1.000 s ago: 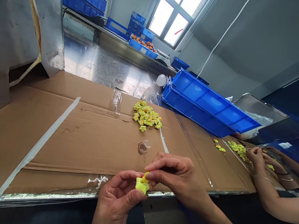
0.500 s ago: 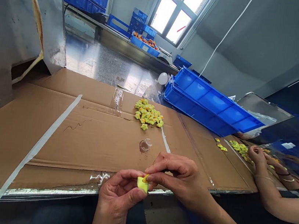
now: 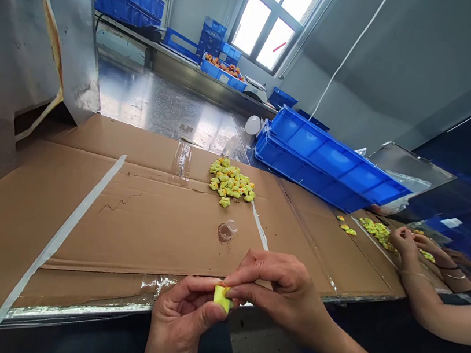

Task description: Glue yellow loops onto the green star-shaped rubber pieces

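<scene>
A small yellow-green star-shaped piece (image 3: 221, 296) is pinched between both my hands at the near edge of the table. My left hand (image 3: 184, 321) grips it from below with thumb and fingers closed. My right hand (image 3: 276, 287) pinches its top, fingers curled together. Farther out on the brown cardboard sheet (image 3: 125, 213) lies a pile of several like yellow-green pieces with orange parts (image 3: 231, 182). A small clear plastic bit (image 3: 226, 231) lies between that pile and my hands.
Stacked blue bins (image 3: 328, 166) stand at the right back. A metal panel (image 3: 22, 41) rises at the left. Another person's hands (image 3: 409, 248) work at a second pile of pieces (image 3: 377, 231) to the right. More blue crates (image 3: 218, 51) line the far bench.
My hands have sunk slightly toward the table edge, and my right fingers have closed further over the piece's top, hiding its orange part. The other person's hands have shifted a little.
</scene>
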{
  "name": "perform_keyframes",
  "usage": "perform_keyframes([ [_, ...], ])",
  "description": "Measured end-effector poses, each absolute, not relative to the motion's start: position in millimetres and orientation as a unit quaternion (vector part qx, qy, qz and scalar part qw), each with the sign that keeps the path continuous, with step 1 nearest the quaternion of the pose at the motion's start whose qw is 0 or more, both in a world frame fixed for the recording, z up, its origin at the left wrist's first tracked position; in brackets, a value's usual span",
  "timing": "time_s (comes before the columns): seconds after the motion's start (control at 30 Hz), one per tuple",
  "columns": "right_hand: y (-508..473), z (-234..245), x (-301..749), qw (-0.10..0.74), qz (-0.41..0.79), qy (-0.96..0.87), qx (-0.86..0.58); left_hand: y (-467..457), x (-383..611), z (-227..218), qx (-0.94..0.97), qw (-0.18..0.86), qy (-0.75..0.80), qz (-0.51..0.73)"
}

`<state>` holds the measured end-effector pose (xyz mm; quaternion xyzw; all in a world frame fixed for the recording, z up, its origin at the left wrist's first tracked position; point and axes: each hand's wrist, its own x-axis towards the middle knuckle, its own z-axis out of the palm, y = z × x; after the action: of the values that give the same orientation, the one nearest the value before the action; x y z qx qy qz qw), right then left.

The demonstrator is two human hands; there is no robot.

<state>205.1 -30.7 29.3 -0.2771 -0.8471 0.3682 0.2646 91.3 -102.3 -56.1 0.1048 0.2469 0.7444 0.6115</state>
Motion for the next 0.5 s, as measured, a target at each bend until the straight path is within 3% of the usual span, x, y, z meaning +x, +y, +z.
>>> perform_keyframes([
  [0.33, -36, 10, 206, 0.337, 0.621, -0.651, -0.279, -104, 81, -51, -0.007, 0.731, 0.22, 0.646],
  [0.5, -40, -1, 207, 0.349, 0.647, -0.625, -0.263, -108, 78, -62, 0.054, 0.789, 0.108, 0.602],
])
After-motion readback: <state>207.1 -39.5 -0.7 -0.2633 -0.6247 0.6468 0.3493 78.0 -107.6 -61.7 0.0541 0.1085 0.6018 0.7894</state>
